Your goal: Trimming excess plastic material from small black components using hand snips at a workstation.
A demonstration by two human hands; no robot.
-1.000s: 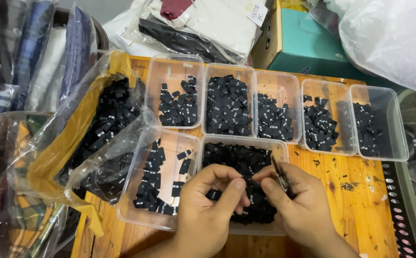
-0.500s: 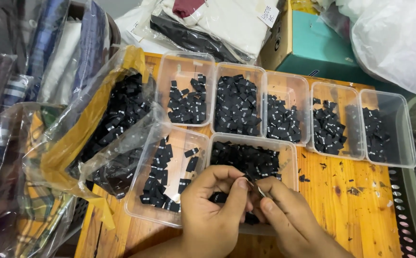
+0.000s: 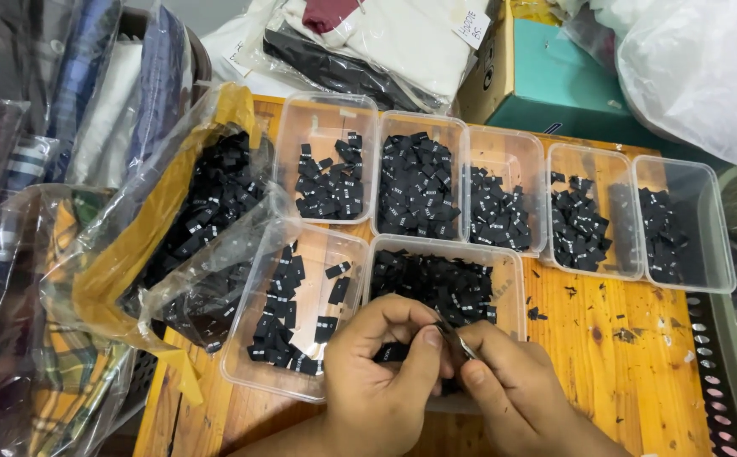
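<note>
Small fabric labels (image 3: 415,182), black with tiny white marks, fill clear plastic tubs (image 3: 593,156) on a wooden table (image 3: 631,381) of orange-yellow, grained and flecked with black scraps. At the table's left edge, a clear plastic bag (image 3: 123,254) with a mustard-yellow band holds more black labels. Beyond the left edge, bagged garments: yellow plaid (image 3: 72,372), blue and grey stripes (image 3: 89,76). Past the far edge, a teal cardboard box (image 3: 571,89) with yellow top; folded cloth in cream, black and maroon (image 3: 385,42); a white translucent bag (image 3: 707,68). Along the right edge, a grey-green perforated crate (image 3: 736,355). A thin metal tool (image 3: 457,338), silver-grey, shows between the hands.
</note>
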